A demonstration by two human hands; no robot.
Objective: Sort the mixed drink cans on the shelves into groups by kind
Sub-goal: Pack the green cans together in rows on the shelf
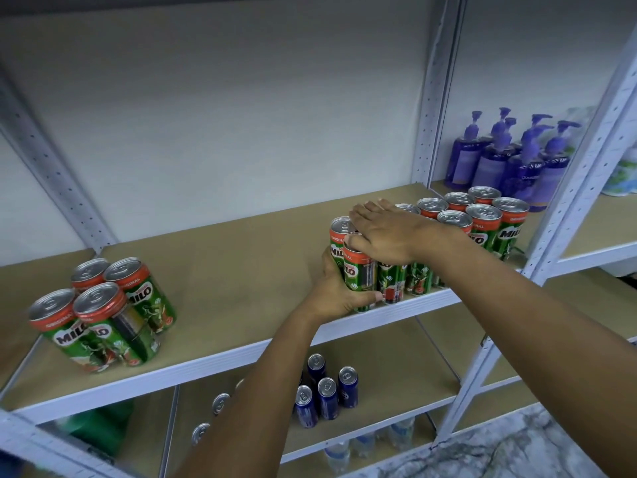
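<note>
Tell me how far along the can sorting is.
Mostly done: a block of Milo cans stands grouped on the right, and blue cans cluster on the shelf below. In hand: the left hand grips a Milo can at the block's edge; the right hand lies flat over can tops. Left: four Milo cans apart at left.

Metal cans, matt boards, painted steel

The Milo cans [482, 222] have bare, shiny metal tops and glossy printed green walls; at 6 o'clock the blue cans [327, 395] shine the same. The shelf board [241, 257] looks matt, smooth and tan, like fibreboard, edged by a smooth white-painted metal frame [220, 360]. At 2 o'clock, pump bottles [496, 160] are glossy, translucent purple plastic.
</note>
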